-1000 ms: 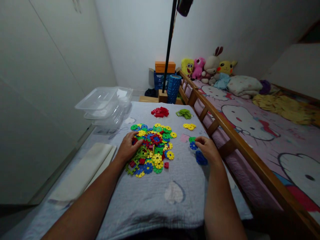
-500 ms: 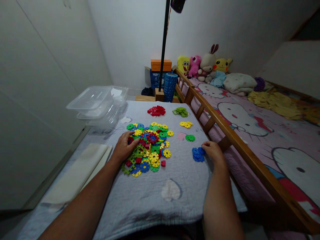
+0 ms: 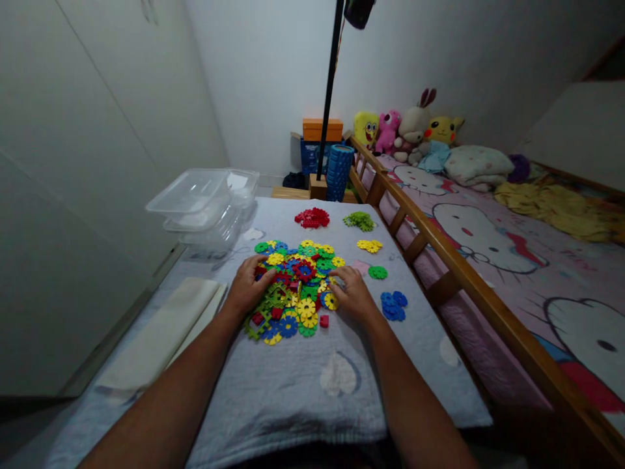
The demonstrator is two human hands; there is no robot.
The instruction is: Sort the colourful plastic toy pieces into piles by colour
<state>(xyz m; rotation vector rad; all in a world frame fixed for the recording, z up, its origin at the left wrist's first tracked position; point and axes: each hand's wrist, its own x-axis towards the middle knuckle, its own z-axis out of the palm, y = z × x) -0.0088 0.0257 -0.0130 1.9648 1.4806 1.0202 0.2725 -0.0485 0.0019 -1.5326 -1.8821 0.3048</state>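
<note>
A mixed heap of plastic building pieces [image 3: 306, 307], notched discs, square lattices and small blocks in red, blue, green and yellow, lies mid-table. My left hand [image 3: 248, 284] rests against its left side, thumb and fingers apart. At the heap's right side, my right hand [image 3: 352, 292] touches the pieces with parted fingers; nothing shows in its grasp. Sorted by colour beyond and to the right are a blue disc pile [image 3: 393, 306], a green disc pile [image 3: 377, 272], a yellow pile [image 3: 370, 246], a lime-green pile [image 3: 359, 221] and a red pile [image 3: 312, 218].
Clear plastic containers [image 3: 195, 202] are stacked at the back left. A folded cream cloth [image 3: 161, 335] lies at the left of the cloth-covered table [image 3: 288, 397]. A wooden bed rail [image 3: 449, 277] runs along the right side. A black pole [image 3: 329, 91] stands behind.
My right hand has moved left from the blue disc pile to the heap's right edge, leaving a blue disc on that pile. The left hand stays at the heap. The view has shifted slightly.
</note>
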